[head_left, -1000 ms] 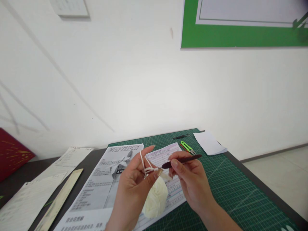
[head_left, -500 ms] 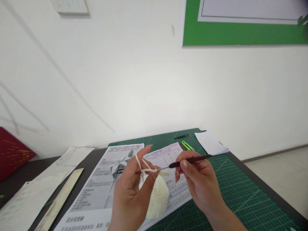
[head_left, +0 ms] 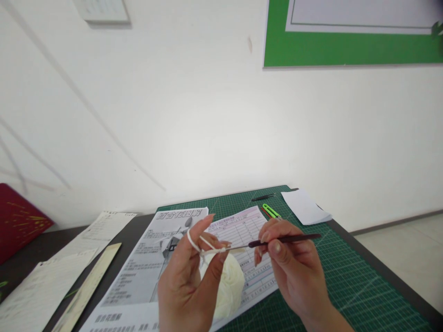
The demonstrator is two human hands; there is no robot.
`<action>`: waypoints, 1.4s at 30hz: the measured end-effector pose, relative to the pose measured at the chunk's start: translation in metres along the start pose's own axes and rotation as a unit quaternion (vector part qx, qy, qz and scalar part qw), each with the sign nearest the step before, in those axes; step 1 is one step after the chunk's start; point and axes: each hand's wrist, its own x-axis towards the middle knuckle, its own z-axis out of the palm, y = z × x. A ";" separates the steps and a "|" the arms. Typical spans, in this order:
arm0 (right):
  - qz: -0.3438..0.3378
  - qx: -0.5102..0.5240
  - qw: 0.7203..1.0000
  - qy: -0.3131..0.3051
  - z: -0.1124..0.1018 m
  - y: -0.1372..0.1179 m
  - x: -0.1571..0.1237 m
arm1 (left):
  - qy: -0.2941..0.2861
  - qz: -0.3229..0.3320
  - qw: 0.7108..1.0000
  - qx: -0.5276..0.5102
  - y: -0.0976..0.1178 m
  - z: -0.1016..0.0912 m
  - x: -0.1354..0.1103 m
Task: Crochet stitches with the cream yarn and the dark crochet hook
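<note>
My left hand [head_left: 188, 281] is raised over the table with white yarn [head_left: 195, 242] looped round the forefinger and pinched between thumb and middle finger. A cream ball of yarn [head_left: 230, 286] lies just behind it on the printed sheets. In my right hand [head_left: 292, 267] is a dark crochet hook [head_left: 277, 240], pinched near its middle, with its metal tip reaching left into the yarn loop at my left fingertips.
A green cutting mat [head_left: 332, 276] covers the right of the dark table. On it lie a black-and-white instruction sheet [head_left: 148, 263], a pink form [head_left: 242, 230], green snips [head_left: 271, 211], a black pen [head_left: 263, 197] and white paper [head_left: 304, 207]. A wooden ruler [head_left: 88, 288] and more papers lie left.
My right hand has drawn the hook to the right, away from my left hand, so more of its metal shaft shows. Both hands have sunk a little.
</note>
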 end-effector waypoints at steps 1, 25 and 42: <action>-0.010 -0.003 1.000 0.000 0.000 0.000 -0.001 | 0.010 -0.003 1.000 -0.004 0.002 0.002 -0.001; -0.088 -0.040 0.995 -0.011 0.004 0.003 -0.007 | 0.070 0.015 0.996 -0.047 0.004 0.011 -0.002; -0.094 -0.091 0.991 -0.011 0.005 0.003 -0.011 | 0.071 -0.045 0.990 -0.115 0.008 0.012 0.001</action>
